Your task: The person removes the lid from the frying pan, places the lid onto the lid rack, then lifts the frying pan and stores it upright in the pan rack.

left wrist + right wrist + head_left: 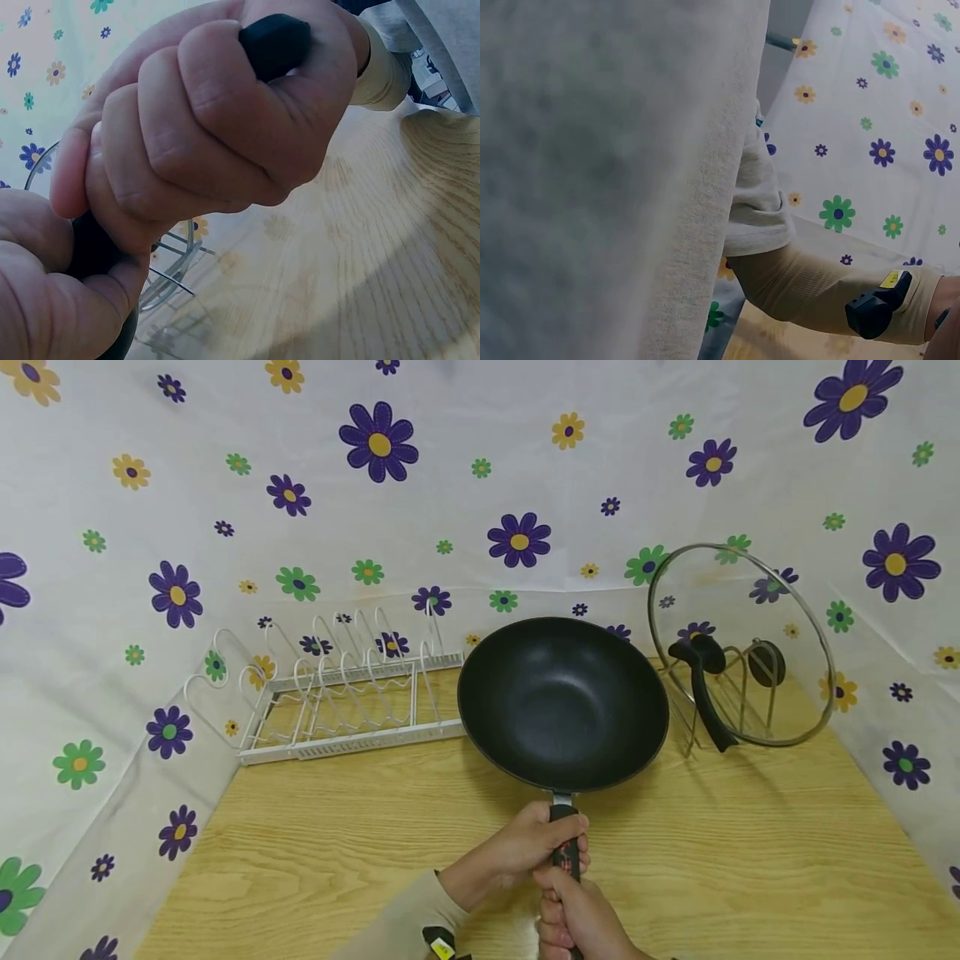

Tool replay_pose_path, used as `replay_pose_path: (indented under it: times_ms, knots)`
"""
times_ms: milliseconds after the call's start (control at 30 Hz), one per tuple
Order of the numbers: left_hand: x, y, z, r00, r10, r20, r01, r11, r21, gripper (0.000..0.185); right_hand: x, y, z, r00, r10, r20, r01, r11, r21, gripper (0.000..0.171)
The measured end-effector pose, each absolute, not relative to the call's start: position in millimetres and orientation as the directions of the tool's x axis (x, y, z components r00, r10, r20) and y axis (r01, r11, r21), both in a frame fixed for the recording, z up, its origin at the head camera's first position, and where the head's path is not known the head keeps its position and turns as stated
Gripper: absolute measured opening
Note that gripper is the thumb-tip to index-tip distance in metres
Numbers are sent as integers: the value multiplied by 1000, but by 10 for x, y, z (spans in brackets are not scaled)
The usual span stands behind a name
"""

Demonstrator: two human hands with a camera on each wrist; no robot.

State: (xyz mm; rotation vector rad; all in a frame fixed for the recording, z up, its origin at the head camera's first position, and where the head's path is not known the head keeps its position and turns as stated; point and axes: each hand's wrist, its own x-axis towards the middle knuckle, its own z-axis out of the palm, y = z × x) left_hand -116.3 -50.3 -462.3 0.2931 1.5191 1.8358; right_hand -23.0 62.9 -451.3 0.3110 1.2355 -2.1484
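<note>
In the head view a black wok [562, 702] sits at the centre of the frame, its dark non-stick bowl round, deep and empty, tipped slightly toward the camera above the wooden table [300, 827]. Its black handle [564, 843] runs straight down toward the bottom edge. The left hand [528, 847] wraps its fingers round the handle just below the bowl; the right hand [573, 918] grips the same handle lower down, at the bottom edge, fingers curled tight and touching the left hand. To the left of the wok, in the middle left of the frame, lies a white wire rack [337, 697] with upright loops. To the right a glass lid [742, 643] with a black knob stands on edge in a metal stand [701, 718], with the stand's black grip in front of it. Flowered cloth [225, 485] covers the walls behind.

The left wrist view is filled by both hands [217, 127] clenched round the black handle [274, 41], whose end pokes out at the top. The glass lid [169, 274] shows faintly at the lower left, and the table [375, 262] fills the right.

In the right wrist view a grey garment [607, 180] blocks the left half; a beige sleeve [810, 292] with a black wrist device [877, 307] crosses the bottom right. The wok and fingers are hidden here.
</note>
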Motion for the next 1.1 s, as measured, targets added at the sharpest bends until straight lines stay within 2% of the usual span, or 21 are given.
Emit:
replay_pose_path:
  times_ms: [567,1100]
  knots:
    - [-1171,-515,-4362,-734,648,-205,-270,0,963,29,-238,674,-4342,-774,-423,-471,617,-337,-711,33]
    - [-1175,-573,-4144,-738,644,-203,-247,23,969,25,-276,646,-4199,-785,-451,-425,596,-363,-716,32]
